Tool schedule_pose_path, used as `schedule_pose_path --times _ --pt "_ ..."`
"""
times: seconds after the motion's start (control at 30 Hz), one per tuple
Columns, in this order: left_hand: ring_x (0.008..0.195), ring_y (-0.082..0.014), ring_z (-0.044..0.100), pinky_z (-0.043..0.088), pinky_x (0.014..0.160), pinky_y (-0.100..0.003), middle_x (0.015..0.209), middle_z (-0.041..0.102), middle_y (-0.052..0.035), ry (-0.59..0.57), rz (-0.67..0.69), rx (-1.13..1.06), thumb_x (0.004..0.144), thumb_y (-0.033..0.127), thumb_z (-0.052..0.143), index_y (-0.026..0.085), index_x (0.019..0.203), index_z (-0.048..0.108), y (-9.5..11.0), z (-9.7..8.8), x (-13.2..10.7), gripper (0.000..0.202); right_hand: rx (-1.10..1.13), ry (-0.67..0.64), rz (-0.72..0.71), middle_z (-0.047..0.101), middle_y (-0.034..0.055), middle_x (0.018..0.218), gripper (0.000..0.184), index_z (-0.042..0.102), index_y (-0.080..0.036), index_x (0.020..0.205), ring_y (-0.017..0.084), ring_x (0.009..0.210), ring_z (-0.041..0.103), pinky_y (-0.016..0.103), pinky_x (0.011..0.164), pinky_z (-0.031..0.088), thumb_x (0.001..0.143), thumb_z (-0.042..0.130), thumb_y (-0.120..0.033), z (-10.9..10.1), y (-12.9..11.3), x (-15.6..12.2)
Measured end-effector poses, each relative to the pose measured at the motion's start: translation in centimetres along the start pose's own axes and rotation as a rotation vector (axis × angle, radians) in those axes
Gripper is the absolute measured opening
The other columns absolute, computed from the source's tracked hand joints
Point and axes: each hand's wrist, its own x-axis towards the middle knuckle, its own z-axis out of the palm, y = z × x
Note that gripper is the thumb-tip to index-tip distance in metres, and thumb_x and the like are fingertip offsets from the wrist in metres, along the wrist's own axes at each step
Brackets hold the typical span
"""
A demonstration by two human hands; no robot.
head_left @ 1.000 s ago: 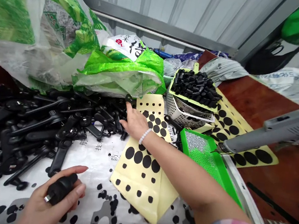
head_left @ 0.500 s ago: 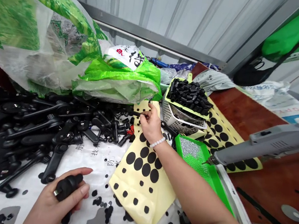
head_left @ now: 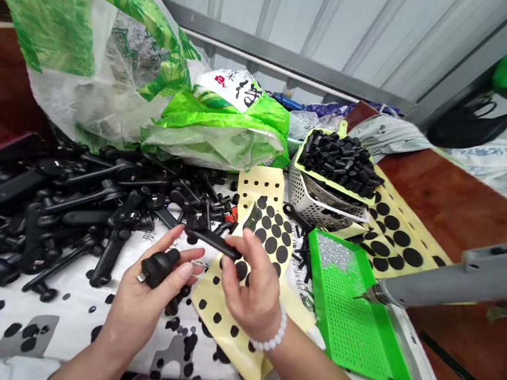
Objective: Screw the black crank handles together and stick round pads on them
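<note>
My left hand (head_left: 137, 299) is closed around a rounded black plastic part (head_left: 158, 268) with a small metal end sticking out. Between the thumb and fingers of my right hand (head_left: 258, 289) is a slim black plastic arm (head_left: 214, 242), its far end pointing toward my left fingertips. The two held parts are close together but apart. Below my right hand lies a yellow sheet of round black stickers (head_left: 272, 237). To the left of both hands spreads a heap of black plastic arms and joints (head_left: 78, 214).
A basket (head_left: 304, 197) of short black tubes (head_left: 340, 165) stands at the back. Right of my hands lies a green tray (head_left: 342, 324) of small metal pieces, with a grey electric screwdriver (head_left: 465, 272) over it. Green plastic bags (head_left: 224, 128) line the back. Loose black discs dot the white sheet.
My right hand has come back from the far end of the sticker sheet with the black arm, toward my left hand. My left hand still holds the rounded part.
</note>
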Motion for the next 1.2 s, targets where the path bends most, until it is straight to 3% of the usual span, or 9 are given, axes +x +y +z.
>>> schedule_pose_path --times 0.17,0.33,0.43,0.5,0.6,0.7,0.8,1.0,1.2 --pt "0.086 -0.0210 0.068 0.053 0.082 -0.033 0.097 0.072 -0.0050 0.048 -0.087 -0.212 0.064 0.031 0.080 0.018 0.129 0.051 -0.5 1.3 0.5 0.072 -0.086 -0.059 -0.139 0.067 0.0151 0.104 0.080 0.014 -0.019 0.148 0.027 0.095 0.064 0.047 0.074 0.060 0.078 0.052 -0.012 1.1 -1.5 -2.5" --pt "0.070 -0.0198 0.067 0.054 0.070 -0.030 0.081 0.073 -0.0048 0.027 -0.231 -0.228 0.054 0.029 0.085 0.013 0.115 0.060 -0.2 1.6 0.3 0.068 0.064 -0.131 -0.107 0.068 0.0139 0.104 0.078 0.015 -0.021 0.147 0.026 0.096 0.065 0.045 0.075 0.060 0.079 0.053 -0.018 0.6 -2.7 -3.5" --pt "0.069 -0.0185 0.067 0.055 0.067 -0.028 0.081 0.074 -0.0037 -0.036 -0.201 -0.169 0.057 0.027 0.084 0.017 0.113 0.062 -0.4 1.0 0.0 0.060 0.203 -0.074 0.035 0.066 0.0081 0.094 0.061 0.035 -0.029 0.137 0.022 0.085 0.063 0.041 0.070 0.058 0.080 0.056 -0.018 -1.4 -3.0 -2.5" --pt "0.067 -0.0177 0.067 0.055 0.064 -0.027 0.083 0.074 -0.0050 -0.089 -0.184 -0.107 0.060 0.026 0.083 0.018 0.115 0.061 -0.7 0.5 -0.1 0.060 0.251 0.025 0.188 0.062 0.0035 0.085 0.038 0.054 -0.029 0.114 0.017 0.078 0.059 0.033 0.065 0.055 0.081 0.057 -0.012 -3.0 -2.9 -1.3" --pt "0.064 -0.0166 0.066 0.055 0.064 -0.027 0.087 0.075 -0.0080 -0.143 -0.174 -0.004 0.063 0.027 0.081 0.017 0.120 0.058 -1.0 0.1 -0.3 0.062 0.345 0.087 0.501 0.057 0.0012 0.080 0.009 0.060 -0.023 0.082 0.013 0.080 0.056 0.029 0.071 0.050 0.081 0.059 -0.014 -5.0 -2.1 0.7" --pt "0.071 -0.0193 0.068 0.055 0.067 -0.027 0.089 0.075 -0.0092 -0.170 -0.185 0.103 0.063 0.030 0.081 0.016 0.121 0.058 -0.9 0.2 -0.5 0.064 0.552 -0.015 0.786 0.061 0.0028 0.086 0.006 0.059 -0.019 0.074 0.012 0.080 0.056 0.028 0.074 0.049 0.079 0.061 -0.022 -6.3 -0.9 2.1" --pt "0.082 -0.0244 0.069 0.055 0.071 -0.029 0.091 0.075 -0.0102 -0.220 -0.161 0.207 0.061 0.032 0.081 0.017 0.117 0.062 -0.6 0.5 -0.8 0.062 0.746 -0.196 0.996 0.063 0.0036 0.086 0.011 0.061 -0.016 0.075 0.012 0.075 0.056 0.028 0.071 0.049 0.075 0.063 -0.027 -7.0 -0.1 2.7" --pt "0.086 -0.0276 0.068 0.054 0.075 -0.033 0.089 0.075 -0.0089 -0.218 -0.115 0.271 0.057 0.034 0.082 0.018 0.108 0.069 -0.3 1.1 -1.5 0.055 0.867 -0.441 1.184 0.067 0.0030 0.082 0.009 0.067 -0.014 0.081 0.011 0.076 0.059 0.031 0.083 0.047 0.073 0.062 -0.018 -7.4 -0.1 3.1" --pt "0.094 -0.0284 0.066 0.051 0.085 -0.034 0.102 0.073 -0.0084 -0.283 -0.132 0.263 0.057 0.031 0.083 0.020 0.108 0.069 -0.8 0.4 -1.2 0.054 0.830 -0.482 1.256 0.069 0.0041 0.088 0.004 0.066 -0.015 0.074 0.013 0.077 0.060 0.030 0.077 0.048 0.072 0.062 -0.017 -6.7 -0.2 2.7"
